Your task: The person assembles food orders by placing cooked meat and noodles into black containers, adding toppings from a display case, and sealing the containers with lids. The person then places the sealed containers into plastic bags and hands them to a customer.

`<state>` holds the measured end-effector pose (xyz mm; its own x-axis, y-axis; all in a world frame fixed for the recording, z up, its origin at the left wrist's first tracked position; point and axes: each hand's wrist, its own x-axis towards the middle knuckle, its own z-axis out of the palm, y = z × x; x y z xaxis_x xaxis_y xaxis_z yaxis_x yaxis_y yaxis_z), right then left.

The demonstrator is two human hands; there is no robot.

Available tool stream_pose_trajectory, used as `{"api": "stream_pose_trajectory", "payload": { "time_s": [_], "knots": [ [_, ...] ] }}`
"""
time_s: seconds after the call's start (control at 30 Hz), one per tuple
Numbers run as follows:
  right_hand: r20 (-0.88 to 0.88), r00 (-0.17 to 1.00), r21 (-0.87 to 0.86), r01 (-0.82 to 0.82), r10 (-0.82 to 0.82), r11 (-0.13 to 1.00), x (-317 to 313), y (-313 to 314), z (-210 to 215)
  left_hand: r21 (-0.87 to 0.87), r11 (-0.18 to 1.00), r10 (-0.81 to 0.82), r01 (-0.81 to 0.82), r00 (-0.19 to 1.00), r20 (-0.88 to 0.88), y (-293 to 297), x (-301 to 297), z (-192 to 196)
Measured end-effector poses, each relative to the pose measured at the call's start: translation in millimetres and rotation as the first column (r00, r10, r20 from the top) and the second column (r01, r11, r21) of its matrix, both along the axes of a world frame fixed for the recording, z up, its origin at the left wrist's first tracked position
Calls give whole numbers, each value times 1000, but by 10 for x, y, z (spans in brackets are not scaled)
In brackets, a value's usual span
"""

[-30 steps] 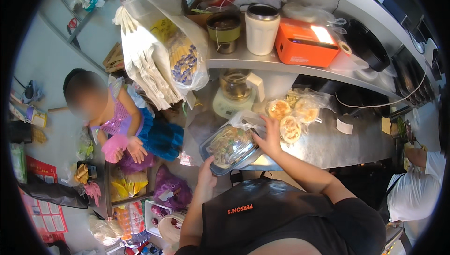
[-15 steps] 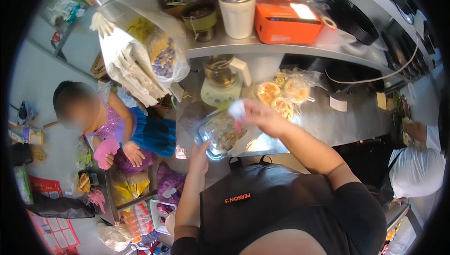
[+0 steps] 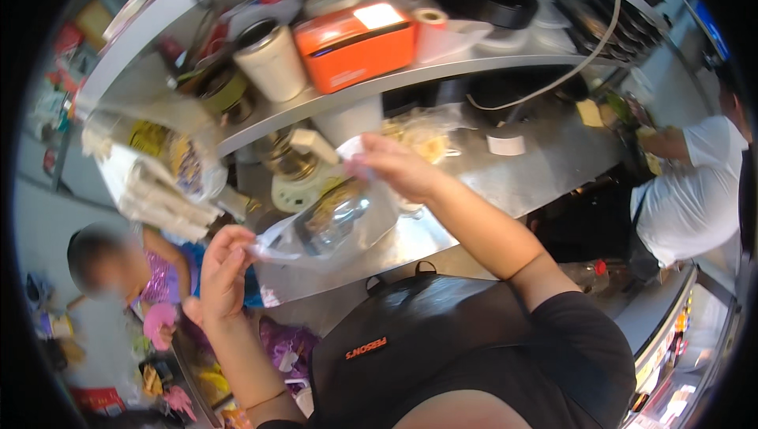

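Note:
A clear plastic bag (image 3: 280,241) is stretched between my two hands above the metal counter. Inside it sits a clear plastic container (image 3: 345,212) with brownish food, blurred by motion. My left hand (image 3: 225,275) is closed on one gathered end of the bag at the left. Higher and to the right, my right hand (image 3: 397,164) pinches the other, whitish end. Just beyond the bag stands a glass pot (image 3: 290,162) with a cream handle, on a pale green base. Bagged round flatbreads (image 3: 422,143) lie behind my right hand.
A steel shelf (image 3: 347,82) overhangs the counter (image 3: 545,176), carrying an orange box (image 3: 355,46) and a white cup (image 3: 270,58). Filled plastic bags (image 3: 154,168) hang at left. A child (image 3: 166,271) stands at left; a person in white (image 3: 691,184) is at right.
The container, held in my left hand before, now hangs in the bag. My left hand has moved left and grips the bag's end. The view has shifted right.

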<state>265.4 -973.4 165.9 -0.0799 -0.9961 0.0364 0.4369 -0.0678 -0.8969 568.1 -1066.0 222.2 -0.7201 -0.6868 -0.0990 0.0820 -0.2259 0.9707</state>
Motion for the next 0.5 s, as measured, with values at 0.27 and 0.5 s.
{"api": "stream_pose_trajectory", "payload": {
  "time_s": [0.27,0.5],
  "knots": [
    [-475,832,89,368,-286,925,-706,656,-880,-610,747,536,-265,783,315,261,3,-450],
    [-971,-160,-35,832,179,554,-1868,1558,-2073,-761,575,506,-300,862,42,914,-297,-299]
  ]
}}
